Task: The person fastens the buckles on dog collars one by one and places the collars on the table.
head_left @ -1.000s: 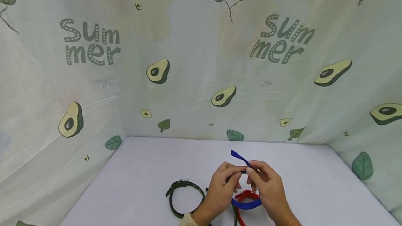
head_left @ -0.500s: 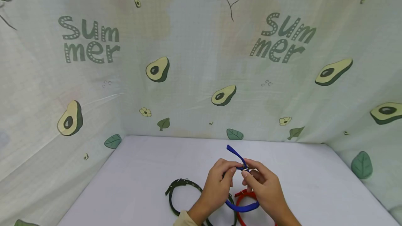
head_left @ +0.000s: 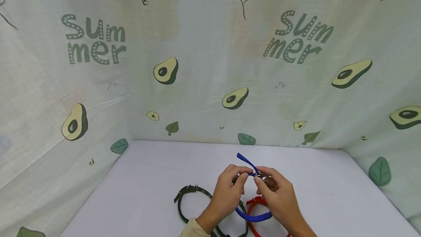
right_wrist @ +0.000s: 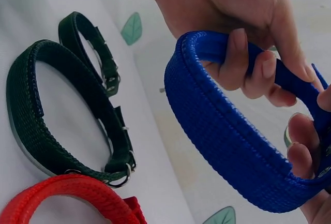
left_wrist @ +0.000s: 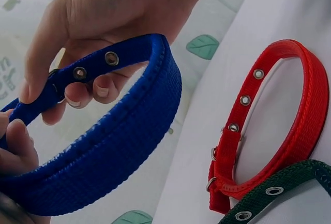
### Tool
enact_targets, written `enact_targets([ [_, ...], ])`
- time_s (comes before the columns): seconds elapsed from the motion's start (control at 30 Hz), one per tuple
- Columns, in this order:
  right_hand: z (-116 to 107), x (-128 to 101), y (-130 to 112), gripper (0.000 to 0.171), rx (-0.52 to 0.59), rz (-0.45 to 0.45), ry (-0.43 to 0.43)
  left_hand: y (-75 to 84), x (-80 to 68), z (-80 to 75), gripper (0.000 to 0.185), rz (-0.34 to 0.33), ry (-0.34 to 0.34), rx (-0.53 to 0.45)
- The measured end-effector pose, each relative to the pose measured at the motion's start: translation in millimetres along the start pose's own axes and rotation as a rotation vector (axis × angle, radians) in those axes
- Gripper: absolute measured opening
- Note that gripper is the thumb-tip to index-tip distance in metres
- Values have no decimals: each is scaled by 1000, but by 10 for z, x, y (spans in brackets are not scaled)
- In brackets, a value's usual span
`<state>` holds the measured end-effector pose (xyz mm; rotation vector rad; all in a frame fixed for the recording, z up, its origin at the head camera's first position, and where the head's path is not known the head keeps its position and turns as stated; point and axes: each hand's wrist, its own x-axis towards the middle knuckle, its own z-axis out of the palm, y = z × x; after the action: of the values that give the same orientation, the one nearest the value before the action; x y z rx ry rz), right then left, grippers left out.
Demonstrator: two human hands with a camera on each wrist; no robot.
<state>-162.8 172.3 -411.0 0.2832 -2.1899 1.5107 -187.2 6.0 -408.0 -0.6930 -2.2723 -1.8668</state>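
1. Hanging above the white table (head_left: 148,178), the blue collar (head_left: 253,216) was looped between both hands, its free tip pointing up and away.
2. The left hand (head_left: 227,193) pinched the strap near the eyelets; the right hand (head_left: 279,196) pinched it at what was probably the buckle, mostly hidden.
3. Judging by this, buckling was under way; next, the pin would need lining up with an eyelet.
4. A red collar (head_left: 260,226) and two dark green collars (head_left: 190,207) lay below.

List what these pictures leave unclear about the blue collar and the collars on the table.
- Blue collar buckle: head view, hidden behind left hand and right hand fingers.
- Red collar: head view, cut by bottom edge.
- Dark green collars: head view, partly behind the left forearm.
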Motion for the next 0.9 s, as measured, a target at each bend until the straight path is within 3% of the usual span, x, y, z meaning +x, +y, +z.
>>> enact_targets([
  [0.2,-14,-19,-50,24,39,140,-13,18,-5,14,17,-73,17,-78],
  [0.47,-30,2,-55,23,57,203,-3,-2,28,-18,28,-194,-27,-240],
  [0.67,-53,15,-42,22,64,208,15,-18,55,-21,32,-294,-60,-355],
  [0.9,-71,24,-21,20,108,182,39,-29,57,20,32,-319,-32,-370],
])
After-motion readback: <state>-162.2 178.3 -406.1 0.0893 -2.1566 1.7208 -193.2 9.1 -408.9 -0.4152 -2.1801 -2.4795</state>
